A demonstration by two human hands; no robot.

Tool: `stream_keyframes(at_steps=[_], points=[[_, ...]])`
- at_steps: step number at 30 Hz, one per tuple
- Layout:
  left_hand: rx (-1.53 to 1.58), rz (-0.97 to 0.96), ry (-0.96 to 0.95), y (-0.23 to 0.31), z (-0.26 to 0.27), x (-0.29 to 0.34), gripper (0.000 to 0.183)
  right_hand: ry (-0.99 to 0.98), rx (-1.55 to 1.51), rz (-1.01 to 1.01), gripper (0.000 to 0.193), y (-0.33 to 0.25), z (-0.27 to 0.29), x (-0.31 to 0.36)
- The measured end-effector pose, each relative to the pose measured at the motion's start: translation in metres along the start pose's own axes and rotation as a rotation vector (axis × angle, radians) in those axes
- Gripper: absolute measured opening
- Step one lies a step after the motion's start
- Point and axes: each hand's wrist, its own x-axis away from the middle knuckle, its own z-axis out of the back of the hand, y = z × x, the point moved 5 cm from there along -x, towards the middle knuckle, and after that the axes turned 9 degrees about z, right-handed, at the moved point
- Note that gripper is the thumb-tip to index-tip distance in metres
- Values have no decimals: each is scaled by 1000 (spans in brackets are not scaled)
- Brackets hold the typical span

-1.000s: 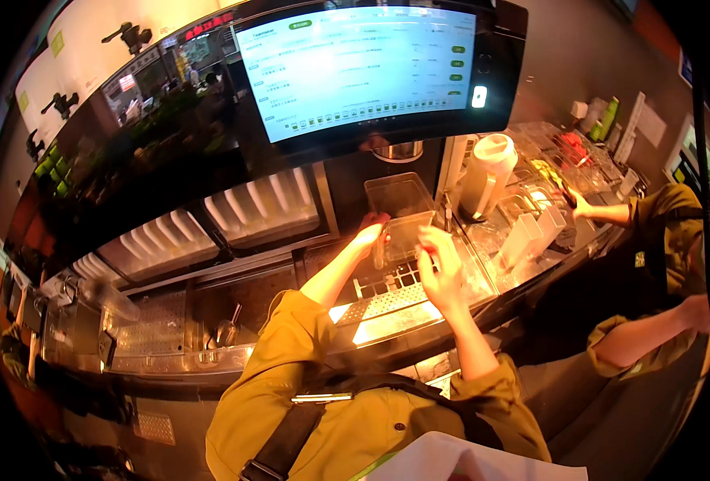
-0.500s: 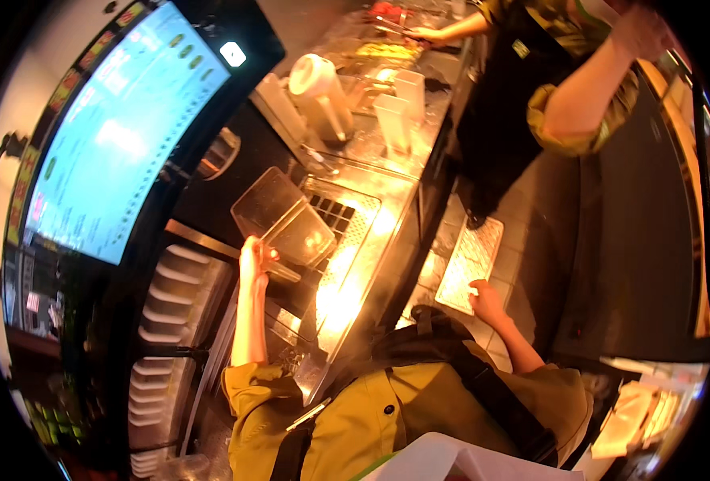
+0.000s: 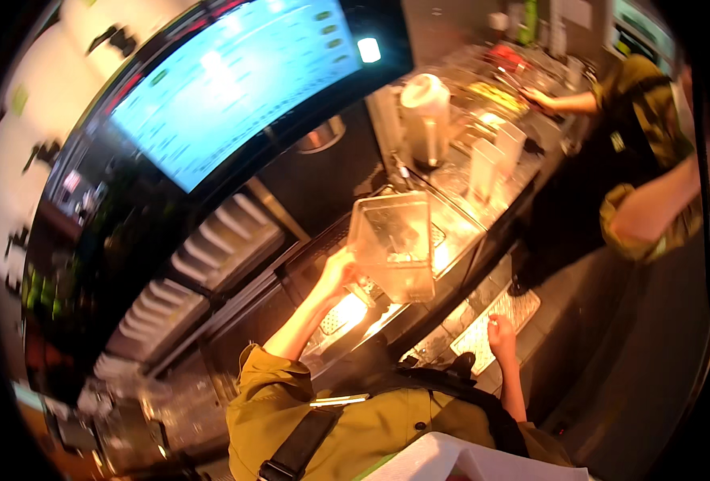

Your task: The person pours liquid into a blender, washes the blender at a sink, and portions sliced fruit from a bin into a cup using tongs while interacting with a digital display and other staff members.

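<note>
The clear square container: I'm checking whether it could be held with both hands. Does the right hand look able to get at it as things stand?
Probably yes. The right hand hangs empty below the counter edge, with open space up to the clear square container, which the left hand holds.

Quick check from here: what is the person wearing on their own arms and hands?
Both arms wear short olive-green sleeves that end near the elbow, leaving the forearms bare. The left hand and the right hand are bare, with no gloves; no watch, ring or band shows at this size. A dark strap crosses the olive shirt at the chest.
</note>
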Motion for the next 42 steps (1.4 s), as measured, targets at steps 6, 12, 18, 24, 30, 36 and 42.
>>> stream_keyframes(at_steps=[6,12,18,24,30,36,42], points=[[108,-6,57,-19,-1,27,61,188,-444,530,35,-186,20,-202],[202,-46,314,-47,11,89,38,168,-311,1126,53,-411,-26,-216],[218,-45,424,-56,27,134,53,133,-126,1221,59,-484,-78,-206],[135,-49,437,-60,42,136,51,81,-80,1132,59,-496,-86,-205],[56,-19,298,-56,47,99,50,178,-192,1120,56,-427,-56,-202],[-22,130,17,-53,-1,76,54,99,-178,34,47,-97,27,-124],[-49,119,-293,-38,-104,38,39,596,316,-348,35,79,208,42]])
